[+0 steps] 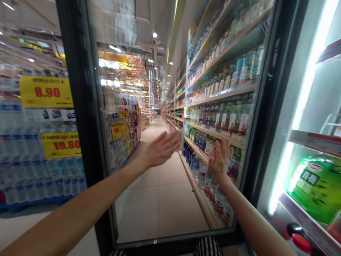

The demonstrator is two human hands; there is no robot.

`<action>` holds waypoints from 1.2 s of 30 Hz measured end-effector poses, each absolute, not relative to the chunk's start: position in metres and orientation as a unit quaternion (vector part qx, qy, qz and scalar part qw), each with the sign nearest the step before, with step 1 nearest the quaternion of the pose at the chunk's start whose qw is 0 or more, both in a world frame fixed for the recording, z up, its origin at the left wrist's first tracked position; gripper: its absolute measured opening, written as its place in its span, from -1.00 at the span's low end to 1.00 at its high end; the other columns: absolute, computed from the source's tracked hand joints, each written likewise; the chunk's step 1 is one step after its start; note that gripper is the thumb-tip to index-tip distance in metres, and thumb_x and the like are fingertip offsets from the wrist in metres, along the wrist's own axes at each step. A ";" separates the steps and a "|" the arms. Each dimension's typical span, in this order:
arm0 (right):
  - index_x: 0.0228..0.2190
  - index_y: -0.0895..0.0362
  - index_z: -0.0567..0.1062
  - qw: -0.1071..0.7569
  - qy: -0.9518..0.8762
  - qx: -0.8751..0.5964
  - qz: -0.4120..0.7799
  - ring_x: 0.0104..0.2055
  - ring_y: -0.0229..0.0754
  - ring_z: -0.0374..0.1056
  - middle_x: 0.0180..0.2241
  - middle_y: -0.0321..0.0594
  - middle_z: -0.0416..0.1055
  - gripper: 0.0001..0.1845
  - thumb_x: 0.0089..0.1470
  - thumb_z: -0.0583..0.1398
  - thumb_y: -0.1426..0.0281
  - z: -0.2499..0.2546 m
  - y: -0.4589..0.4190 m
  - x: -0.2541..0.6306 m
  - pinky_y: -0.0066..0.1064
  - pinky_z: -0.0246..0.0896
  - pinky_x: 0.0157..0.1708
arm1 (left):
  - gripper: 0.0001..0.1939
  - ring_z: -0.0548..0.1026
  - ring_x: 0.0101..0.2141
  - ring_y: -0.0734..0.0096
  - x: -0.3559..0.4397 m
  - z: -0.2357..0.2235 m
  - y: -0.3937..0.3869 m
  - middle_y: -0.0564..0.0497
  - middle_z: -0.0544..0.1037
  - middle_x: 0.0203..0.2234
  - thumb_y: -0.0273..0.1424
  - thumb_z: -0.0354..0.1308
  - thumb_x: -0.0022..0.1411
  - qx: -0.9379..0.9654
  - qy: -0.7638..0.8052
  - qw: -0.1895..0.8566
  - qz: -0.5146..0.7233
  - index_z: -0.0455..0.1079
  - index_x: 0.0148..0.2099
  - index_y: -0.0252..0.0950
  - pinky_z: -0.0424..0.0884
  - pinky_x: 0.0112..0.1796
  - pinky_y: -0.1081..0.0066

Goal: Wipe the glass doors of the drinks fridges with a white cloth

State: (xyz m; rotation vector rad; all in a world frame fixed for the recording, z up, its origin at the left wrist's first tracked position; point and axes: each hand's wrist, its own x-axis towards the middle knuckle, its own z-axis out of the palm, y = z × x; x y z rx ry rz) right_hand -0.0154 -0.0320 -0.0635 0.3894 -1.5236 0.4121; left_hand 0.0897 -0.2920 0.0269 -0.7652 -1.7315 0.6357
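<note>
A glass door [160, 213] with a black frame stands in front of me, away from the cooler on the right. My left hand [165, 147] is stretched out before the glass, fingers straight and slightly blurred, holding nothing. Whether it touches the pane I cannot tell. Fingers spread, my right hand [220, 158] is raised with its palm toward the glass near the door's right side, and it looks to be against the pane. Shelves of bottles [223, 117] show in the glass behind my right hand.
Lit cooler shelves [309, 220] on the right hold a green bottle pack [314, 188] and a red-capped bottle [301, 243]. Stacked water bottles [39, 149] with yellow price signs [46, 91] stand on the left. A striped garment [207, 247] shows at the bottom.
</note>
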 end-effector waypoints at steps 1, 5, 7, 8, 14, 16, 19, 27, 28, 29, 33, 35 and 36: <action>0.18 0.12 0.06 0.689 -0.679 0.174 0.184 0.29 0.04 -0.14 0.23 0.01 0.01 -0.39 0.08 -0.01 0.37 -0.063 -0.032 -0.015 0.07 -0.18 0.16 | -0.52 -0.19 0.26 0.31 0.088 0.036 -0.291 -0.06 0.12 0.21 -0.40 -0.10 0.25 -0.263 -0.737 0.580 0.225 0.04 0.22 -0.29 -0.15 0.22 0.17; 0.19 0.12 0.06 0.694 -0.674 0.174 0.184 0.29 0.03 -0.15 0.23 0.02 0.01 -0.39 0.09 -0.01 0.37 -0.063 -0.032 -0.015 0.07 -0.20 0.17 | -0.52 -0.24 0.26 0.25 0.079 0.046 -0.279 -0.12 0.05 0.24 -0.42 -0.14 0.27 -0.215 -0.734 0.615 0.190 0.01 0.23 -0.34 -0.14 0.22 0.13; 0.18 0.11 0.06 0.689 -0.679 0.173 0.185 0.29 0.03 -0.14 0.22 0.01 0.02 -0.39 0.08 -0.02 0.37 -0.063 -0.032 -0.015 0.07 -0.19 0.17 | -0.54 -0.20 0.26 0.32 0.076 0.036 -0.272 -0.04 0.06 0.24 -0.43 -0.16 0.28 -0.342 -0.719 0.534 0.283 0.03 0.22 -0.31 -0.13 0.22 0.21; 0.18 0.11 0.07 0.687 -0.681 0.172 0.186 0.29 0.03 -0.14 0.22 0.01 0.02 -0.39 0.07 -0.02 0.37 -0.064 -0.032 -0.016 0.07 -0.18 0.17 | -0.56 -0.18 0.26 0.36 0.075 0.033 -0.269 -0.01 0.07 0.23 -0.44 -0.16 0.28 -0.391 -0.707 0.497 0.316 0.05 0.21 -0.29 -0.14 0.23 0.25; 0.18 0.11 0.07 0.690 -0.680 0.168 0.183 0.29 0.03 -0.14 0.21 0.02 0.04 -0.39 0.07 -0.03 0.36 -0.064 -0.031 -0.018 0.07 -0.18 0.17 | -0.52 -0.22 0.26 0.26 0.073 0.053 -0.261 -0.14 0.10 0.21 -0.42 -0.13 0.27 -0.242 -0.735 0.608 0.178 0.02 0.22 -0.37 -0.14 0.22 0.15; 0.18 0.12 0.06 0.693 -0.677 0.170 0.181 0.29 0.03 -0.15 0.21 0.03 0.04 -0.39 0.08 -0.03 0.35 -0.064 -0.031 -0.018 0.07 -0.19 0.17 | -0.52 -0.21 0.26 0.24 0.073 0.045 -0.256 -0.15 0.09 0.22 -0.42 -0.12 0.27 -0.260 -0.736 0.596 0.187 0.04 0.22 -0.39 -0.13 0.21 0.15; 0.19 0.12 0.06 0.689 -0.679 0.175 0.182 0.29 0.02 -0.15 0.22 0.02 0.02 -0.38 0.08 -0.02 0.36 -0.063 -0.031 -0.017 0.05 -0.20 0.17 | -0.56 -0.12 0.25 0.37 0.073 0.022 -0.251 -0.05 0.09 0.22 -0.46 -0.11 0.26 -0.403 -0.711 0.501 0.286 0.10 0.19 -0.30 -0.12 0.22 0.25; 0.18 0.11 0.07 0.688 -0.680 0.168 0.189 0.29 0.04 -0.13 0.22 0.02 0.03 -0.39 0.08 -0.04 0.35 -0.063 -0.032 -0.016 0.07 -0.18 0.16 | -0.52 -0.23 0.26 0.26 0.071 0.040 -0.253 -0.11 0.08 0.23 -0.40 -0.11 0.26 -0.264 -0.733 0.596 0.195 0.04 0.22 -0.36 -0.17 0.22 0.16; 0.18 0.11 0.07 0.688 -0.680 0.168 0.189 0.29 0.04 -0.13 0.22 0.02 0.03 -0.39 0.08 -0.03 0.35 -0.063 -0.032 -0.015 0.07 -0.18 0.16 | -0.54 -0.21 0.26 0.27 0.072 0.032 -0.252 -0.09 0.08 0.23 -0.41 -0.12 0.26 -0.296 -0.731 0.575 0.219 0.07 0.21 -0.35 -0.15 0.22 0.17; 0.18 0.12 0.08 0.687 -0.681 0.170 0.188 0.29 0.04 -0.13 0.22 0.02 0.03 -0.39 0.08 -0.03 0.35 -0.063 -0.032 -0.015 0.07 -0.18 0.16 | -0.56 -0.19 0.26 0.29 0.073 0.023 -0.251 -0.06 0.08 0.23 -0.43 -0.13 0.26 -0.344 -0.723 0.543 0.253 0.10 0.19 -0.33 -0.14 0.22 0.20; 0.18 0.13 0.08 0.683 -0.684 0.176 0.186 0.29 0.02 -0.14 0.22 0.02 0.02 -0.40 0.08 -0.02 0.36 -0.064 -0.031 -0.018 0.05 -0.18 0.16 | -0.55 -0.10 0.25 0.38 0.076 0.006 -0.253 0.00 0.09 0.23 -0.43 -0.13 0.27 -0.427 -0.699 0.478 0.317 0.10 0.20 -0.29 -0.12 0.22 0.27; 0.18 0.12 0.07 0.684 -0.683 0.176 0.186 0.29 0.03 -0.14 0.22 0.02 0.02 -0.39 0.08 -0.03 0.35 -0.065 -0.029 -0.019 0.06 -0.18 0.16 | -0.51 -0.12 0.25 0.34 0.077 0.023 -0.256 -0.08 0.08 0.22 -0.41 -0.13 0.27 -0.347 -0.721 0.539 0.264 0.02 0.24 -0.33 -0.14 0.22 0.22; 0.18 0.12 0.07 0.684 -0.683 0.175 0.187 0.29 0.03 -0.14 0.22 0.02 0.02 -0.39 0.08 -0.03 0.35 -0.065 -0.028 -0.019 0.07 -0.18 0.16 | -0.49 -0.13 0.25 0.30 0.076 0.034 -0.257 -0.11 0.08 0.22 -0.40 -0.13 0.27 -0.298 -0.728 0.573 0.228 -0.01 0.25 -0.34 -0.14 0.22 0.18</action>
